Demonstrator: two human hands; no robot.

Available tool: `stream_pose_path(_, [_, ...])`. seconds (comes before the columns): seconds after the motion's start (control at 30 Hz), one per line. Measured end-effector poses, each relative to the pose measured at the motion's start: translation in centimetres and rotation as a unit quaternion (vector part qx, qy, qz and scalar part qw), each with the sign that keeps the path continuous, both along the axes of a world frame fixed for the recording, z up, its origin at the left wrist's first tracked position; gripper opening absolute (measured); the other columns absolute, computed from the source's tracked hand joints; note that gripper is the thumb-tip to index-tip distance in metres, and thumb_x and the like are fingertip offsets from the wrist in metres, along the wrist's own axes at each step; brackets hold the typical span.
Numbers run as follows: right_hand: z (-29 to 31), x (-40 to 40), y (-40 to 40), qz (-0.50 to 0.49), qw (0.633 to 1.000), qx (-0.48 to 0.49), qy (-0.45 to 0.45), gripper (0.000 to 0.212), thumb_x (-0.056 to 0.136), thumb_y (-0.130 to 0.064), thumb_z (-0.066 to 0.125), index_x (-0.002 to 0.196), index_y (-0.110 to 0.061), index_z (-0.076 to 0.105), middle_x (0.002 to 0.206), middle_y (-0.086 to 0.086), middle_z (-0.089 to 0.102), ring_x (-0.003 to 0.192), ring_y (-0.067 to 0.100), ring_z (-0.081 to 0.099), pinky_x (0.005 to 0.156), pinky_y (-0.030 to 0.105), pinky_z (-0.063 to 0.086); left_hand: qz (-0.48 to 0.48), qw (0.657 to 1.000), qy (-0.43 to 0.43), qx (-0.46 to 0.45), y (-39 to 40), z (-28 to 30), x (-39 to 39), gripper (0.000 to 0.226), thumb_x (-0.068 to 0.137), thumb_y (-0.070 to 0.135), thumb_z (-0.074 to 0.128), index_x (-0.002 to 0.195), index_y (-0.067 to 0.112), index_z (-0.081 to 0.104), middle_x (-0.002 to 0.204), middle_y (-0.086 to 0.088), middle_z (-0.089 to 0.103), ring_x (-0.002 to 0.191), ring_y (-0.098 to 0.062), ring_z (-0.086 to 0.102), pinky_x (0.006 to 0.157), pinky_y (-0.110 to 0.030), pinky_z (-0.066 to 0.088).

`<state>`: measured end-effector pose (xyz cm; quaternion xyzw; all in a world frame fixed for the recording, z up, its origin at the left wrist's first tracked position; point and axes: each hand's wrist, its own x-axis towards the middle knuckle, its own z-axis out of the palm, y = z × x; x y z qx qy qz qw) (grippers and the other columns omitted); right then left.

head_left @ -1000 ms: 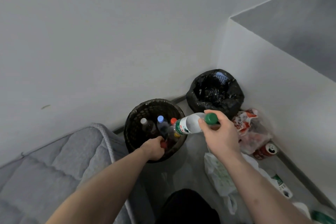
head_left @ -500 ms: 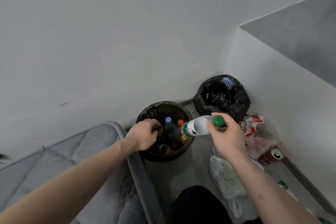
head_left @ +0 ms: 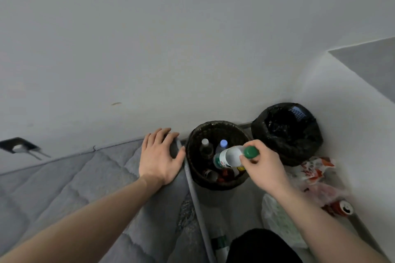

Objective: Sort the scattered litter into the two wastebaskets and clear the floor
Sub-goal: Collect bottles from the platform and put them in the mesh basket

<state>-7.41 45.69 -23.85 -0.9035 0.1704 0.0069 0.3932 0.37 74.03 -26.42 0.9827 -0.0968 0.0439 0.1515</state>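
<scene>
My right hand (head_left: 264, 168) pinches the green-capped water bottle (head_left: 229, 156) by its neck, tilted over the dark woven wastebasket (head_left: 215, 183), base pointing inside. My left hand (head_left: 159, 157) lies flat, fingers spread, on the grey mattress corner (head_left: 89, 179).

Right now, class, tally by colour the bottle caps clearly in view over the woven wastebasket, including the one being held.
green cap, pinched by the right hand: 1
white cap: 1
blue cap: 1
Total: 3
Red bits deeper in the woven wastebasket are too unclear to count.
</scene>
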Motion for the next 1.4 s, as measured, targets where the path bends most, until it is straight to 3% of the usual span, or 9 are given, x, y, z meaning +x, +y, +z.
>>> stream_pose_path(0.1, [-2.3,2.6,2.4,0.047,0.996,-0.041,0.063,0.025,0.081,-0.028,0.069,0.092,-0.042,0.051,0.094,-0.015,0.064,0.082,0.008,0.062,0.064,0.029,0.05,0.003,1.0,0.001,-0.007,0.1,-0.3,0.3,0.05,0.088,0.06,0.046,0.131,0.036,0.058,0.144,0.008,0.051,0.141,-0.02,0.037,0.121,-0.044,0.024])
stream_pose_path(0.2, [-4.5,4.7,4.6,0.086,0.987,-0.054,0.123,0.025,0.085,-0.023,0.068,0.098,-0.037,0.052,0.096,-0.012,0.058,0.081,0.009,0.057,0.059,0.022,0.041,0.005,1.0,0.004,-0.009,0.0,-0.6,0.4,0.049,0.087,0.059,0.047,0.129,0.036,0.058,0.143,0.009,0.051,0.141,-0.019,0.037,0.122,-0.043,0.022])
stream_pose_path(0.47, [-10.6,8.9,8.2,0.086,0.972,-0.081,0.205,0.018,0.087,-0.016,0.065,0.099,-0.023,0.054,0.097,0.001,0.06,0.097,0.028,0.064,0.078,0.034,0.049,0.001,1.0,0.009,-0.016,0.1,-1.0,0.7,0.048,0.086,0.057,0.05,0.128,0.034,0.059,0.141,0.009,0.052,0.14,-0.02,0.039,0.122,-0.044,0.022])
stream_pose_path(0.57, [-12.8,9.4,8.8,0.096,0.968,-0.104,0.208,0.017,0.087,-0.016,0.064,0.099,-0.022,0.053,0.105,0.006,0.066,0.102,0.032,0.064,0.077,0.033,0.045,0.0,1.0,0.011,-0.015,0.1,-1.2,0.8,0.047,0.085,0.056,0.052,0.126,0.034,0.059,0.139,0.01,0.053,0.138,-0.021,0.04,0.122,-0.046,0.022])
stream_pose_path(0.7, [-14.9,10.1,9.6,0.139,0.96,-0.138,0.199,0.019,0.087,-0.02,0.068,0.103,-0.02,0.057,0.105,0.008,0.069,0.102,0.033,0.067,0.083,0.037,0.052,0.0,1.0,0.014,-0.012,0.1,-1.2,0.8,0.046,0.086,0.055,0.053,0.125,0.033,0.059,0.138,0.01,0.052,0.138,-0.021,0.041,0.122,-0.046,0.021])
stream_pose_path(0.83, [-16.8,10.6,10.2,0.173,0.95,-0.131,0.224,0.01,0.09,-0.017,0.06,0.096,-0.022,0.065,0.099,0.007,0.07,0.098,0.033,0.068,0.081,0.037,0.055,0.001,1.0,0.012,-0.02,0.0,-1.2,0.8,0.045,0.085,0.055,0.054,0.124,0.033,0.06,0.138,0.011,0.052,0.138,-0.02,0.041,0.122,-0.046,0.021])
stream_pose_path(1.1, [-18.4,10.8,9.9,0.169,0.937,-0.081,0.295,0.029,0.088,-0.009,0.055,0.108,-0.021,0.073,0.111,0.01,0.071,0.105,0.032,0.066,0.088,0.037,0.053,0.002,1.0,0.012,-0.018,-0.1,-1.2,0.7,0.044,0.086,0.055,0.054,0.124,0.034,0.059,0.139,0.012,0.051,0.138,-0.019,0.039,0.123,-0.045,0.02])
stream_pose_path(1.4, [-13.6,9.6,7.1,0.161,0.95,-0.072,0.257,0.047,0.094,-0.023,0.063,0.14,-0.028,0.057,0.141,0.004,0.059,0.131,0.026,0.053,0.109,0.035,0.044,0.006,1.0,0.011,-0.014,-0.2,-1.4,0.8,0.044,0.085,0.055,0.054,0.124,0.034,0.06,0.136,0.013,0.053,0.136,-0.019,0.04,0.122,-0.044,0.021])
